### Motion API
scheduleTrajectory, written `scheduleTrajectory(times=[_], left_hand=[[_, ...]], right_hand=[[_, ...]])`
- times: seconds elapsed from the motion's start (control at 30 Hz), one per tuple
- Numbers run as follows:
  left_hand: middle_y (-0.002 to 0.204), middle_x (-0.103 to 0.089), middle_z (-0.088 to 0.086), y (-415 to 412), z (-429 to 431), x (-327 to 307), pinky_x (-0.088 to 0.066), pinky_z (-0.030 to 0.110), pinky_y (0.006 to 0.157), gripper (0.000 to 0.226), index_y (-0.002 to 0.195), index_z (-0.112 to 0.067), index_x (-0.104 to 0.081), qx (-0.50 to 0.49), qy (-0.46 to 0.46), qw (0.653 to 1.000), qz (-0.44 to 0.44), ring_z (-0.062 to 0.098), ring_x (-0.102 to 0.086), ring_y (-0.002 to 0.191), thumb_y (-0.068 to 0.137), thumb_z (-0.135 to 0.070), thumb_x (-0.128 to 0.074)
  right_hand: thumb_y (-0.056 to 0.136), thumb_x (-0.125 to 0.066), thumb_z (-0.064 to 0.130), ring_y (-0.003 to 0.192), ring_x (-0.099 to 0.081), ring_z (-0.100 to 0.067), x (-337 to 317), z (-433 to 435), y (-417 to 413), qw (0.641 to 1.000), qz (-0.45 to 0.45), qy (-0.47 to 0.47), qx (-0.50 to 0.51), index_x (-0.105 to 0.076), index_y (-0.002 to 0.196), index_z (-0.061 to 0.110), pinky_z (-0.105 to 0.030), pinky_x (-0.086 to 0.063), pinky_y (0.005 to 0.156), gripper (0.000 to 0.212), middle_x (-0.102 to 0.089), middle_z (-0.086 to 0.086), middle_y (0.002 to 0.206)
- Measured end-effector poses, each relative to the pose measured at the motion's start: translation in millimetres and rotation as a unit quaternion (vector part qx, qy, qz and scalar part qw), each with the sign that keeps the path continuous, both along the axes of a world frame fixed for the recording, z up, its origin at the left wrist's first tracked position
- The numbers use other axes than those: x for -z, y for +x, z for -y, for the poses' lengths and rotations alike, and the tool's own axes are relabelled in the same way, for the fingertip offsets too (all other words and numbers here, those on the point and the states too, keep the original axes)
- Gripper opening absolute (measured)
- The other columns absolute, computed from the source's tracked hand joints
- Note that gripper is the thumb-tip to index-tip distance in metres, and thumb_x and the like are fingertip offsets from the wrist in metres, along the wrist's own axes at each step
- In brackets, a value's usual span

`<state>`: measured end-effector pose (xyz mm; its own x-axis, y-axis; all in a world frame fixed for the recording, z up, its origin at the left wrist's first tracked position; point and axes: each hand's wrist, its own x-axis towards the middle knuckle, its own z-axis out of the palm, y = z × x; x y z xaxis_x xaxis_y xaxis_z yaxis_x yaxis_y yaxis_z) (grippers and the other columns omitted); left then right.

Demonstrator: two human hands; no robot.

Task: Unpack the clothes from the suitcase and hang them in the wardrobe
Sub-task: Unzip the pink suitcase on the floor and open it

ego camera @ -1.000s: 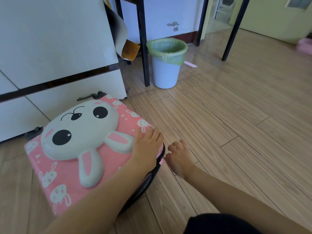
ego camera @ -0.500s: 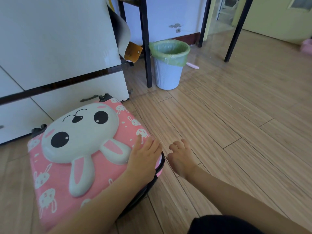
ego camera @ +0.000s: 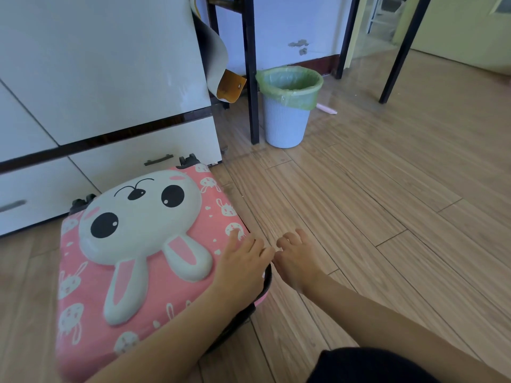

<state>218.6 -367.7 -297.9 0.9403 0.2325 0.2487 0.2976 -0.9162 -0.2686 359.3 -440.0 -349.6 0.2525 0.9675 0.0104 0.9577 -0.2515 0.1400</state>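
1. while the pink suitcase (ego camera: 143,258) lies flat on the floor (ego camera: 387,217), the left hand (ego camera: 240,272) rests flat on its lid, grip released.
2. right hand (ego camera: 297,262) just beside the suitcase edge; grip state cannot be told.

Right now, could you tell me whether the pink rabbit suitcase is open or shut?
Shut: the suitcase lies flat with its lid down, the left hand resting on its corner. The zip's state cannot be told.
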Motion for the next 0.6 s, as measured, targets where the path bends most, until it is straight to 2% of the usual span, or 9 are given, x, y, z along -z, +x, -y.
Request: scheduleTrajectory(times=[0.17,0.27,0.37,0.43,0.6], left_hand=[[0.08,-0.058,0.0,-13.6,-0.8,-7.0,-0.049,0.051,0.084,0.02,0.069,-0.017,-0.065,-0.009,-0.016,0.999,-0.038,0.021,-0.056,0.078,0.053,-0.028,-0.068],[0.076,-0.057,-0.002,-20.6,-2.3,-7.7,-0.051,0.05,0.082,0.017,0.067,-0.018,-0.065,-0.018,-0.032,0.998,-0.058,0.02,-0.056,0.077,0.058,-0.032,-0.069],[0.072,-0.055,-0.004,-26.4,-2.2,-4.8,-0.049,0.047,0.082,0.012,0.064,-0.02,-0.064,-0.005,-0.025,0.998,-0.052,0.019,-0.055,0.075,0.066,-0.032,-0.064],[0.067,-0.053,-0.005,-30.7,-0.8,-2.1,-0.045,0.045,0.083,0.017,0.06,-0.021,-0.063,0.004,-0.009,0.999,-0.04,0.018,-0.053,0.071,0.073,-0.029,-0.056],[0.059,-0.045,-0.006,-34.2,-5.3,-3.2,-0.036,0.038,0.079,0.021,0.05,-0.022,-0.056,-0.001,-0.004,0.999,-0.049,0.018,-0.045,0.061,0.063,-0.02,-0.073]], right_hand=[[0.054,-0.084,0.029,0.078,-0.062,-0.023,1.7,-7.1,-5.4,1.0,0.009,0.013,-0.02,-0.064,0.046,0.026,-0.051,-0.049,0.09,0.021,-0.064,0.001,0.072],[0.058,-0.083,0.031,0.075,-0.062,-0.024,2.2,-12.6,-8.3,0.999,0.008,0.013,-0.036,-0.063,0.046,0.025,-0.052,-0.049,0.089,0.024,-0.063,0.001,0.07],[0.061,-0.082,0.035,0.076,-0.062,-0.024,3.7,-17.5,-11.7,0.999,0.007,0.01,-0.048,-0.065,0.048,0.025,-0.05,-0.049,0.089,0.025,-0.064,0.001,0.072],[0.061,-0.082,0.035,0.075,-0.062,-0.023,4.7,-19.8,-15.7,0.999,0.003,0.012,-0.052,-0.065,0.048,0.025,-0.05,-0.048,0.089,0.024,-0.064,0.002,0.071],[0.054,-0.082,0.029,0.07,-0.059,-0.022,7.1,-29.3,-24.8,0.997,0.009,0.035,-0.066,-0.063,0.046,0.025,-0.046,-0.049,0.089,0.021,-0.06,0.002,0.065]])
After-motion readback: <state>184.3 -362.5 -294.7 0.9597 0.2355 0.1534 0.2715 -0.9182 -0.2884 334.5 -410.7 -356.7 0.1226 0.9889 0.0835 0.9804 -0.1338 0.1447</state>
